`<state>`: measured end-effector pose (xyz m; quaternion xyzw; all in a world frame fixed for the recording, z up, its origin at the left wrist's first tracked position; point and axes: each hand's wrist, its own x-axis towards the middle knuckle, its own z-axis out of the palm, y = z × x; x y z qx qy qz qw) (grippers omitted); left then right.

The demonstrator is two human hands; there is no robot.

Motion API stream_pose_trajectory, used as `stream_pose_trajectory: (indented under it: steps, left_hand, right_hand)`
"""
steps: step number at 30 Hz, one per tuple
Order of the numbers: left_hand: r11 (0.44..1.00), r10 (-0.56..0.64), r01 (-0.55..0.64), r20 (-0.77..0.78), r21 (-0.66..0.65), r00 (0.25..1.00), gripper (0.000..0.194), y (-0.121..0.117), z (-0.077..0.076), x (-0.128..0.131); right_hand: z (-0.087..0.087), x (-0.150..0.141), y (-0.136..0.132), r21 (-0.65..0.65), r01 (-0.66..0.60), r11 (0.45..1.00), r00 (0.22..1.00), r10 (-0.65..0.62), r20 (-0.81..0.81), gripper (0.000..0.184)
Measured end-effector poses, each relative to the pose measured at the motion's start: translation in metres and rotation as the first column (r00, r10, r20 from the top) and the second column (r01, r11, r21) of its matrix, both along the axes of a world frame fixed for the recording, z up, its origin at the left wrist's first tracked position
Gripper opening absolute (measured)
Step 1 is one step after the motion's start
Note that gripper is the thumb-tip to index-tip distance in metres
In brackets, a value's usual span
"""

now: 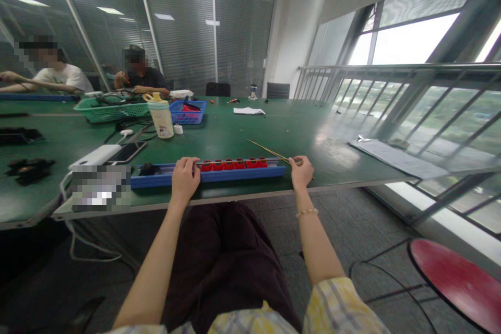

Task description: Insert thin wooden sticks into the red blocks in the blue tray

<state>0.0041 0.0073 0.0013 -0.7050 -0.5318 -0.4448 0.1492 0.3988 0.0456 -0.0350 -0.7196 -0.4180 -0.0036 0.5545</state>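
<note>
A long green table [235, 135] runs through a bright office, with glass partitions behind it and a metal railing [391, 75] along the tall windows on the right. A co-worker [146, 81] sits across the far side. Close to the near table edge lies a blue tray [207, 177], carrying a row of red blocks [234, 165] and a dark lump [147, 169] at its left end.

The left hand [186, 177] is half closed, its fingers curled over the tray left of the blocks; whether it grips or only rests there is hard to tell. The right hand [301, 171] is closed in a pinch on a few thin rods [270, 150], which slant away over the table past the tray's right end, apart from the blocks.

Because the rods are held near one end, their long free length seems prone to wobble, so a firm pinch and a steady tray would suit the work best.

A white power bank [96, 156], a phone [127, 152], a plastic bottle [161, 117] and a blue basket [187, 112] sit beyond the left hand.
</note>
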Motion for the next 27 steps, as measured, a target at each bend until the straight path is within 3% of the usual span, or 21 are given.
stream_pose_trajectory:
  steps: [4,9,14,27]
  left_hand:
    - [1.000,0.001,-0.001,-0.003,0.006,1.000,0.024,0.000,0.000,0.000]
    - [1.000,0.004,-0.004,-0.007,0.009,1.000,0.023,0.000,0.000,0.001]
    - [1.000,0.003,-0.003,-0.011,0.013,1.000,0.023,0.001,0.000,0.000]
    - [1.000,0.004,-0.004,-0.020,0.009,1.000,0.024,0.001,-0.001,0.000]
  right_hand:
    - [0.002,-0.006,-0.002,-0.226,0.041,0.973,0.980,0.005,0.197,0.021]
    - [0.003,-0.011,-0.003,-0.341,0.122,0.932,0.947,-0.006,0.321,0.016]
    - [0.003,-0.013,-0.004,-0.382,0.164,0.910,0.920,-0.002,0.392,0.015]
    - [0.001,-0.015,-0.003,-0.409,0.225,0.884,0.923,-0.060,0.379,0.027]
